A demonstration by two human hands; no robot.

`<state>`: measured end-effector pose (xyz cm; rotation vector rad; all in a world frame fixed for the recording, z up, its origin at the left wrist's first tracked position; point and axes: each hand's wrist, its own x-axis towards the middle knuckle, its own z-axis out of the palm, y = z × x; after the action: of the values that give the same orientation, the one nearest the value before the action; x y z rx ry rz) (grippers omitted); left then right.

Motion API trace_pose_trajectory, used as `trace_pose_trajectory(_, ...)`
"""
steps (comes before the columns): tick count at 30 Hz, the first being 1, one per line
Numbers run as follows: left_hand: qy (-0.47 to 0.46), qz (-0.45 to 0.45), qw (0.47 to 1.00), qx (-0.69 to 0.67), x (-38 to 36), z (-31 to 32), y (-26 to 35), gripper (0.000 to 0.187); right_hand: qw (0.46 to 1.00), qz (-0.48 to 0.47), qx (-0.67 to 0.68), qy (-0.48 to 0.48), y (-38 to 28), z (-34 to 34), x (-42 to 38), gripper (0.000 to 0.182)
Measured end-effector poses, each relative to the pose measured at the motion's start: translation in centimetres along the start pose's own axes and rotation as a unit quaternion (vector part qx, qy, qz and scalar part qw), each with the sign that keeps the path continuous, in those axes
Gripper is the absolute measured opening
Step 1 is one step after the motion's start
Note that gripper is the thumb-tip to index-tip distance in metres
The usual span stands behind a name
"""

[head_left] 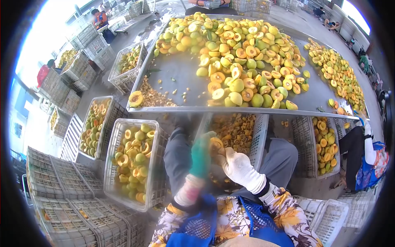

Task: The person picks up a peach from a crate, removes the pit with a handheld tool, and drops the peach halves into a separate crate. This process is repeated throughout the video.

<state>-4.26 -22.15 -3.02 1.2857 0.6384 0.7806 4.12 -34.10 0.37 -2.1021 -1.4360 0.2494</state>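
Observation:
My left hand (200, 156), in a green glove and smeared by motion, is closed at a yellow peach half (216, 145) in front of my lap. On the other side of that fruit, my right hand (240, 168) in a white knitted glove has its fingers bent against it. Whether a small tool sits in the right fingers is hidden. Below and beyond the hands stands a white crate (260, 136) between my knees, with browned fruit pieces (234, 131) in it.
A metal table (177, 74) bears heaped peach halves (251, 53) and loose pits (154, 94). A filled crate (108, 181) stands at my left, another crate (314, 164) to the right. Stacked crates (78, 210) fill the lower left. A co-worker's sleeve (369, 148) shows at the right.

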Motion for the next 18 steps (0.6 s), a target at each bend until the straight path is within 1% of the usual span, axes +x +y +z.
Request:
trace_pose_trajectory(2,0.026,0.023,0.999,0.033,-0.1,0.4,-0.1,0.033,0.999,-0.013,0.043,0.019,0.4,0.8,-0.2,0.018)
trace_pose_trajectory(5,0.075,-0.004,0.995,0.062,-0.4,1.1,-0.5,0.030,0.993,0.010,0.118,-0.019,0.2,0.5,-0.2,0.015)
trace_pose_trajectory(8,0.075,-0.039,0.996,0.024,-0.4,1.2,-1.1,0.026,0.990,-0.008,0.134,-0.038,0.9,1.1,0.1,0.029)
trace_pose_trajectory(9,0.056,-0.042,0.996,0.051,-0.2,1.1,-0.8,0.028,0.964,0.084,0.228,-0.113,0.9,0.6,0.2,0.036)
trace_pose_trajectory(10,0.036,-0.045,0.995,0.079,0.1,1.0,0.2,0.030,0.914,0.175,0.317,-0.184,-0.5,-1.3,1.0,0.043)
trace_pose_trajectory(11,0.016,-0.048,0.993,0.107,0.4,0.7,0.8,0.033,0.843,0.261,0.399,-0.251,-1.2,-2.4,1.6,0.050)
trace_pose_trajectory(13,-0.056,0.066,0.986,0.143,1.1,-1.0,0.2,0.032,0.828,0.258,0.418,-0.270,-1.2,-2.8,1.9,0.060)
trace_pose_trajectory(14,-0.058,0.022,0.996,0.058,1.0,-1.1,-0.2,0.031,0.820,0.257,0.429,-0.279,-1.2,-2.7,1.9,0.065)
trace_pose_trajectory(15,-0.051,-0.023,0.998,-0.032,0.9,-1.2,-0.5,0.031,0.783,0.272,0.500,-0.250,-0.9,-2.1,1.6,0.062)
trace_pose_trajectory(16,-0.038,-0.065,0.990,-0.119,0.9,-1.1,-0.5,0.031,0.784,0.271,0.504,-0.241,-1.1,-1.9,1.7,0.062)
trace_pose_trajectory(18,0.015,-0.016,0.992,-0.125,0.1,-0.1,-0.4,0.030,0.784,0.271,0.512,-0.223,-1.7,-1.3,1.9,0.060)
